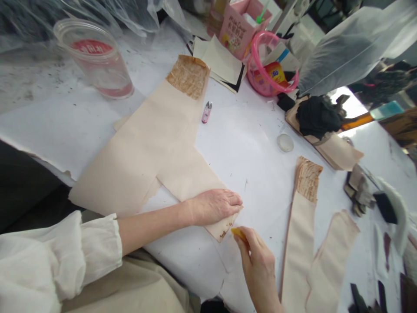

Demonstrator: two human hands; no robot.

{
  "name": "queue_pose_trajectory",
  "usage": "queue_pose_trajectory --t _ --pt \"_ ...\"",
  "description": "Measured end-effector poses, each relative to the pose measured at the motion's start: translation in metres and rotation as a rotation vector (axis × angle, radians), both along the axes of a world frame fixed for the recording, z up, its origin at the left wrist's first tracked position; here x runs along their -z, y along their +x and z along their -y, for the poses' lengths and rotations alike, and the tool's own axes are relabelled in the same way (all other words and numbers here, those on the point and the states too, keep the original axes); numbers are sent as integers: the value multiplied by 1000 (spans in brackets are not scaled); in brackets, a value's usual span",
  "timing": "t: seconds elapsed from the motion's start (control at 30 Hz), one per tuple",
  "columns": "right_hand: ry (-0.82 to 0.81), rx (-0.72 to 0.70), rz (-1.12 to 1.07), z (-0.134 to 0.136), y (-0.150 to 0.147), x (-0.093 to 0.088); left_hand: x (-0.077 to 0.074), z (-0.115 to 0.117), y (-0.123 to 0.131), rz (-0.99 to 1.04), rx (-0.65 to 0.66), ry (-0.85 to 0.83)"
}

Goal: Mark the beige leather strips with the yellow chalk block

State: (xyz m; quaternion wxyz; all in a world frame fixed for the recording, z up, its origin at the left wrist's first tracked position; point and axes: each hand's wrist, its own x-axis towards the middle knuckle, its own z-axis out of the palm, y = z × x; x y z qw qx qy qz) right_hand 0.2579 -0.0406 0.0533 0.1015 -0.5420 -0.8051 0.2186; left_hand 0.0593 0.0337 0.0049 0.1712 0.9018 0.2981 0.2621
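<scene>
My left hand [217,206] lies flat, palm down, on the end of a large beige fabric-like piece [140,143], near a corner marked with brown spots. My right hand [259,265] is closed in a pinch around a small yellow piece [240,233], mostly hidden by the fingers. Its tip is just beside the spotted edge; whether it touches I cannot tell. The beige piece has a long arm ending in a brown, glossy, wrinkled patch [189,77]. Small pink thread snips [206,112] lie next to that arm.
A clear plastic cup [100,65] stands at the upper left. Beige strips [298,248] with a brown wrinkled end lie at the right. Farther back are a pink basket [257,82], a pink box [239,30], a round clear lid [285,142] and a dark cloth bundle [319,115].
</scene>
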Motion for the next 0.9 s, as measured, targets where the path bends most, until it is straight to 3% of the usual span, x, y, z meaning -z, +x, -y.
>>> queue_pose_trajectory --t 0.2,0.33,0.43,0.63,0.77,0.9 --pt "151 13 20 -2 -13 9 4 -1 1 22 7 17" --pt "50 -35 49 11 -5 1 4 1 2 32 -11 27" --pt "57 19 14 6 -3 -6 4 1 1 32 -13 31" --pt "85 35 0 2 -8 7 3 -1 0 13 6 32" --pt "52 107 -42 21 7 0 4 0 1 7 0 34" --pt "83 121 -51 10 3 -1 4 0 1 26 -10 33"
